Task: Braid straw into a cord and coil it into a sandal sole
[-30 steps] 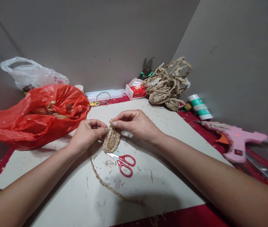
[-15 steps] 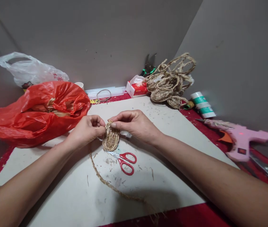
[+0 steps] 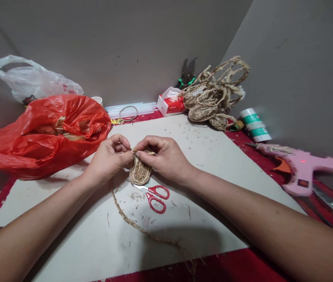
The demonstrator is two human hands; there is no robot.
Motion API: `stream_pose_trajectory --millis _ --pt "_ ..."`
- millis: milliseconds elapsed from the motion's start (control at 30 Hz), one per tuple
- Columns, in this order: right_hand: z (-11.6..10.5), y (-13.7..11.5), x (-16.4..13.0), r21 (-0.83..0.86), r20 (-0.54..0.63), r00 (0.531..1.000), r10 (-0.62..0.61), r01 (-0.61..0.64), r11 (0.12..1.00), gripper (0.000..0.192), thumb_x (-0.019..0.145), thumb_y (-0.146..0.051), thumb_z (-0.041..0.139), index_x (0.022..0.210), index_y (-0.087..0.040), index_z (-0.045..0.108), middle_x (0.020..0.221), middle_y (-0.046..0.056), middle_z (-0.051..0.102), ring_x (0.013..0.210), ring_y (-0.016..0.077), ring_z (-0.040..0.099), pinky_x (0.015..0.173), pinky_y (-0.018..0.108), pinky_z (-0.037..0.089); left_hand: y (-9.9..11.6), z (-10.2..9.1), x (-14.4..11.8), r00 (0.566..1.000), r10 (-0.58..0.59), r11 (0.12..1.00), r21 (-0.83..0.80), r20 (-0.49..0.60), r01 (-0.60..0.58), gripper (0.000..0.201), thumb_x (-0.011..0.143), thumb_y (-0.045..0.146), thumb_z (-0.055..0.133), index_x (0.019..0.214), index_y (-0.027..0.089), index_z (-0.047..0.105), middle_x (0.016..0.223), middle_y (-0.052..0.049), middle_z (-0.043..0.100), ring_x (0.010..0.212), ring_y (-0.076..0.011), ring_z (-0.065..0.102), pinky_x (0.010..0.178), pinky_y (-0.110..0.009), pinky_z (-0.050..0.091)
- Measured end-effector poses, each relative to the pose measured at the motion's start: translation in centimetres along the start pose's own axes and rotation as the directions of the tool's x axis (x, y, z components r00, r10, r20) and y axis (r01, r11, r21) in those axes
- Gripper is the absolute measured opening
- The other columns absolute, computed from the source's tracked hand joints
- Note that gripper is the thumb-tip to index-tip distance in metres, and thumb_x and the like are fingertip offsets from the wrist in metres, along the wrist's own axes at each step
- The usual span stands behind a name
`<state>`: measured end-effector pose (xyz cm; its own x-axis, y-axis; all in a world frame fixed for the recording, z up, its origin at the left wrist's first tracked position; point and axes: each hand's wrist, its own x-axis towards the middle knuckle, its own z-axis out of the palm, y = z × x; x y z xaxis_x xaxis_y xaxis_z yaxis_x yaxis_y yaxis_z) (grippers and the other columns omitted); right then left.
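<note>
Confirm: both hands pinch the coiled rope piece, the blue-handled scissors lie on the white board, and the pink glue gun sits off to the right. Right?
One miss: the scissors have red handles, not blue, per the head view. The left hand and right hand do pinch the coiled rope piece; white board and pink glue gun stand as stated.

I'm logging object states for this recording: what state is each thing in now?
Left hand: pinching the woven piece's upper end
Right hand: pinching there too
Woven piece: coiled, held
Cord: trailing loose
Scissors: lying unheld
Glue gun: red light lit
Tissue box: open, tissue showing
Red bag: open, dry strands visible
Pruning shears: blades apart
</note>
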<state>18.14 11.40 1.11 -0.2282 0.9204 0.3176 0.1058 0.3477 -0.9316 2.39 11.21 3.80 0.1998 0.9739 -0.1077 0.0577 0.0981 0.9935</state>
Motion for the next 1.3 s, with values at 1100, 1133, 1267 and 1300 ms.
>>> stream_pose_trajectory --millis 1100,1133,1267,1300 --pt "0.2 -0.5 -0.1 0.026 -0.091 0.990 0.104 -0.102 0.994 0.014 0.064 -0.009 0.060 0.055 -0.018 0.053 0.060 -0.003 0.054 0.060 0.0102 0.048 0.058 0.025 0.040 -0.9 1.8 -0.5 0.947 0.258 0.946 0.250 -0.191 -0.207 0.028 0.056 0.004 0.066 0.067 0.019 0.044 0.062 0.006 0.051 0.058 -0.0064 0.050 0.056 -0.017 0.037" --pt "0.1 -0.4 -0.1 0.042 -0.082 0.990 0.116 -0.113 0.993 0.015 0.065 -0.010 0.060 0.055 -0.018 0.052 0.059 -0.003 0.053 0.060 0.0099 0.048 0.058 0.024 0.039 -1.0 1.8 -0.4 0.960 0.209 0.964 0.207 -0.185 -0.170 0.028 0.056 0.005 0.067 0.067 0.019 0.044 0.061 0.007 0.051 0.056 -0.0064 0.050 0.055 -0.018 0.038" --pt "0.2 -0.5 -0.1 0.022 -0.062 0.991 0.119 -0.118 0.993 0.018 0.066 -0.010 0.061 0.054 -0.017 0.050 0.056 -0.005 0.048 0.059 0.0084 0.045 0.058 0.024 0.037 -1.5 1.4 0.0 0.982 0.107 0.991 0.090 -0.153 -0.094 0.027 0.057 0.007 0.065 0.066 0.019 0.042 0.057 0.007 0.049 0.051 -0.0062 0.049 0.051 -0.018 0.038" --pt "0.2 -0.6 -0.1 -0.004 -0.065 0.992 0.104 -0.104 0.995 0.018 0.067 -0.009 0.060 0.053 -0.017 0.050 0.056 -0.005 0.047 0.060 0.0084 0.045 0.059 0.024 0.037 -1.6 1.4 0.0 0.980 0.131 0.989 0.095 -0.148 -0.118 0.027 0.057 0.006 0.065 0.065 0.019 0.042 0.057 0.007 0.050 0.051 -0.0064 0.050 0.051 -0.018 0.038"
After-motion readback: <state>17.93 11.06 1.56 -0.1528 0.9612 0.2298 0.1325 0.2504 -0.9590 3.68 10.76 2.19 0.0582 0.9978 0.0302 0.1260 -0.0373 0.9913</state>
